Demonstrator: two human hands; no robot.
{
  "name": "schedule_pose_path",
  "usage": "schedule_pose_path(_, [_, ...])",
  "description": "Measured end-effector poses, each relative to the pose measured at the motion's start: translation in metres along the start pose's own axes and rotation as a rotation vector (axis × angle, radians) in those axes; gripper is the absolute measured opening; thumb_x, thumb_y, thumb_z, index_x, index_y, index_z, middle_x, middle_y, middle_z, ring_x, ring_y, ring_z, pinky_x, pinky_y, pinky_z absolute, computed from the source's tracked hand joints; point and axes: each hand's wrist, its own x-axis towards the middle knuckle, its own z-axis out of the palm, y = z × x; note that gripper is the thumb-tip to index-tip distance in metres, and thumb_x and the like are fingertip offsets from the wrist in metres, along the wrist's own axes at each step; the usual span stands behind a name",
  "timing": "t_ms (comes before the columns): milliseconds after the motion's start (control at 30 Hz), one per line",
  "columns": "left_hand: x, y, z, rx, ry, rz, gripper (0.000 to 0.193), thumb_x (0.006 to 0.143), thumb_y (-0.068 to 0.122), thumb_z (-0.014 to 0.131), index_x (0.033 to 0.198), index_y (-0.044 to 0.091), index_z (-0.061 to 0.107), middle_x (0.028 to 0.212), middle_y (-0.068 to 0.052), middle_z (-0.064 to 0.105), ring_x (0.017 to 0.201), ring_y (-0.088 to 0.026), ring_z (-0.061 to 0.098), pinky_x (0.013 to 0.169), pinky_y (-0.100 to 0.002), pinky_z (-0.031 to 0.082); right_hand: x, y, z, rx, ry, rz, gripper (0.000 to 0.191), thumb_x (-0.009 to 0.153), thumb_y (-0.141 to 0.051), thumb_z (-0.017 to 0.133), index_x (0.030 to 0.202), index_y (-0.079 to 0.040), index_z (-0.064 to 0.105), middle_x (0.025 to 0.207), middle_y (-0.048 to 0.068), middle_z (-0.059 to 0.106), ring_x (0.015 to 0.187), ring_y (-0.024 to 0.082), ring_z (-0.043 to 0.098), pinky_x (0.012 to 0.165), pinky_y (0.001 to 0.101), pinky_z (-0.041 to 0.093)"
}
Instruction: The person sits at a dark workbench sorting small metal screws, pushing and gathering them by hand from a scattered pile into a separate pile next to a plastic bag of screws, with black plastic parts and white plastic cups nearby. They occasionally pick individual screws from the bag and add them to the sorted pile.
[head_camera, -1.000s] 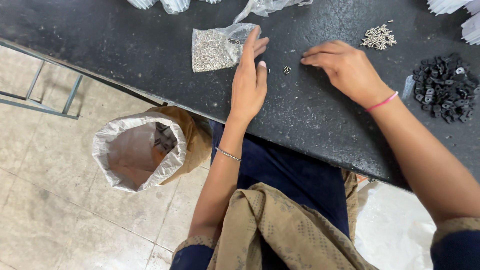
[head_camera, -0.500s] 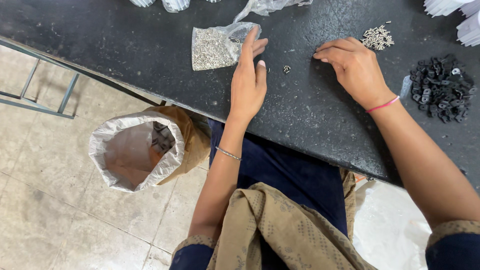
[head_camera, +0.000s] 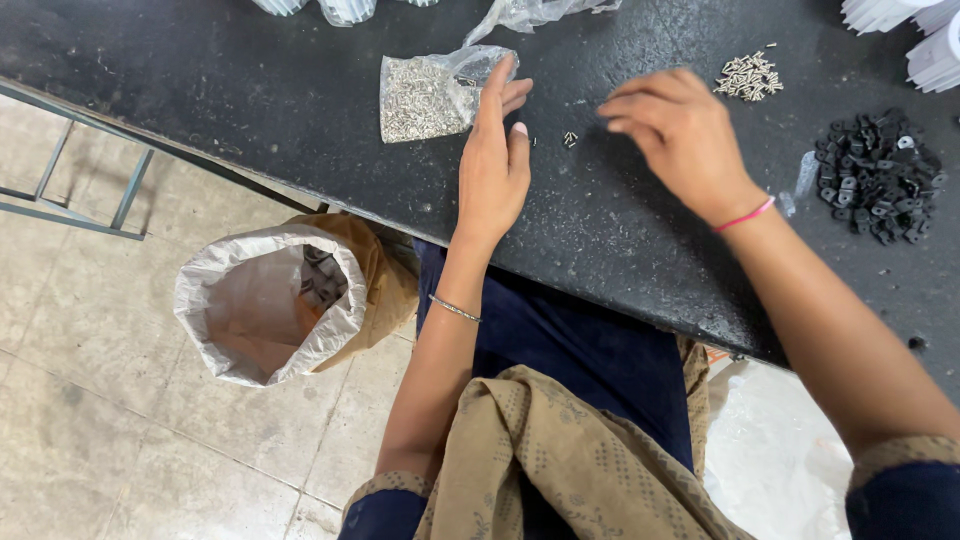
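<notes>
Screw bag (head_camera: 425, 97), touching left hand (head_camera: 497, 165)

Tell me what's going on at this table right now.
A seated person works at a dark table. The left hand rests on edge, its fingertips against a clear plastic bag of small metal screws. The right hand hovers with fingers curled near a tiny loose piece between the hands. A small pile of screws and a heap of black parts lie to the right. An open sack stands on the floor.
</notes>
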Motion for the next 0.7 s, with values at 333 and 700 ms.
schedule_pose_path(333, [-0.002, -0.002, -0.004, -0.007, 0.007, 0.002, 0.067, 0.103, -0.008, 0.048, 0.164, 0.014, 0.028, 0.149, -0.016, 0.060, 0.138, -0.031, 0.064, 0.116, -0.042, 0.051, 0.016, -0.028, 0.019, 0.136, -0.107, 0.010, 0.023, 0.096, -0.002, 0.070, 0.119, -0.006, 0.073, 0.122, 0.013, 0.071, 0.110, 0.035, 0.069, 0.093, 0.0420, 0.057])
schedule_pose_path(700, [-0.001, -0.001, -0.002, 0.022, 0.002, 0.011, 0.069, 0.103, -0.007, 0.051, 0.163, 0.014, 0.027, 0.149, -0.016, 0.061, 0.138, -0.031, 0.064, 0.116, -0.042, 0.051, 0.015, -0.023, 0.014, 0.064, -0.167, -0.157, 0.013, 0.095, -0.006, 0.070, 0.108, -0.005, 0.069, 0.120, 0.007, 0.069, 0.113, 0.029, 0.065, 0.097, 0.0399, 0.054])
